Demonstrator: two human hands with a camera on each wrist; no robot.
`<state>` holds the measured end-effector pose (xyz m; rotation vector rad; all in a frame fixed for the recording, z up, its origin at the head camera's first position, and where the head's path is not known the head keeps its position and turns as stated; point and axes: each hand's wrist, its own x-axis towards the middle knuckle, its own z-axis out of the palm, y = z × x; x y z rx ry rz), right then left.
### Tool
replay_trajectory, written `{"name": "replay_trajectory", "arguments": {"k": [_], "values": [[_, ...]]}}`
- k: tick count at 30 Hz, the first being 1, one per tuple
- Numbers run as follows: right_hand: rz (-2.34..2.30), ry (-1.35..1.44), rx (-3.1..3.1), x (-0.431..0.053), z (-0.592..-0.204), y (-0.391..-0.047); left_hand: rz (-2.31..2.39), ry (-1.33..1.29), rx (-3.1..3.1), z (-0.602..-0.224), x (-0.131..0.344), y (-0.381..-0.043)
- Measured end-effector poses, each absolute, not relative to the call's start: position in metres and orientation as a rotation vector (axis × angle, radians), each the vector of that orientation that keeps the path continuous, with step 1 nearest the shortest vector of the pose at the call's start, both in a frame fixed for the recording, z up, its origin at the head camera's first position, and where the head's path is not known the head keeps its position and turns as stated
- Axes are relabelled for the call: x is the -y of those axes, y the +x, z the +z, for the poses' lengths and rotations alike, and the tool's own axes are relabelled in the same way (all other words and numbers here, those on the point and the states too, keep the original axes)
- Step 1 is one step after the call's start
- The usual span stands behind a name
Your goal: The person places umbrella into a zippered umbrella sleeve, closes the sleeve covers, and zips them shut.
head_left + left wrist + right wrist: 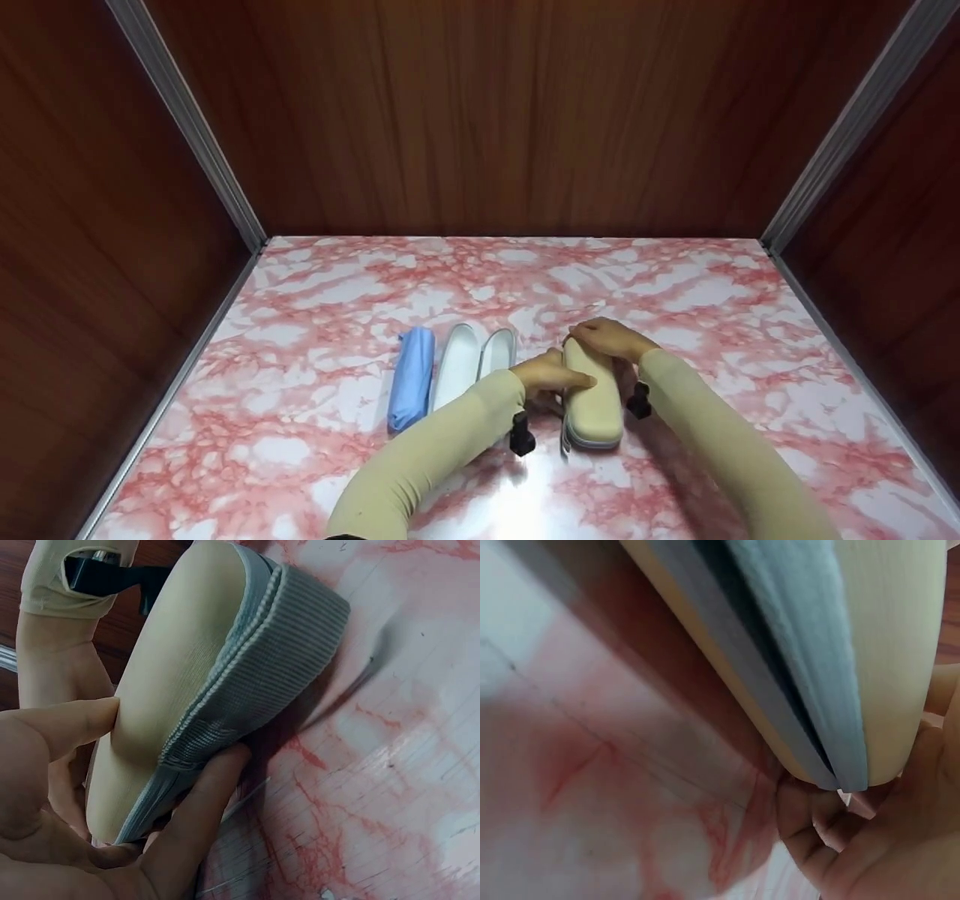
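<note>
A beige oblong zip case (594,409) with a grey-blue zipper band lies on the table, right of centre. My left hand (551,375) grips its left side, with the thumb on top and fingers against the ribbed grey strap (262,667). At the far end, my right hand (611,337) curls its fingers round the case's tip at the zipper. Along the right side, the right wrist view shows a dark gap between the zipper bands (817,667), narrowing towards those fingers. Whether the right fingers pinch a zipper pull is hidden.
Left of the hands lies an open white case (457,364) in two long halves, partly covered by the left sleeve. Beside it is a blue rolled bundle (412,379). Wood-patterned panels (480,120) bound the red-and-white marbled table (300,450) at the back and sides.
</note>
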<state>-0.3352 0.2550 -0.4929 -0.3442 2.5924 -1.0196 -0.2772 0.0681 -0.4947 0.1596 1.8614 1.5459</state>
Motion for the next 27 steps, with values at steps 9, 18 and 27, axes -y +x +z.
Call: {"name": "replay_trajectory", "arguments": {"k": [9,18,27], "values": [[-1.097,-0.301,-2.696,-0.246,-0.494,-0.335,1.559,0.224,-1.819,-0.493,-0.065,-0.276],[-1.072,-0.157,-2.785,-0.246,-0.488,-0.343,1.581,0.183,-1.819,-0.495,-0.066,-0.277],[-1.086,-0.101,-2.697,-0.245,-0.480,-0.347,1.588,0.184,-1.830,-0.496,-0.066,-0.276]]}}
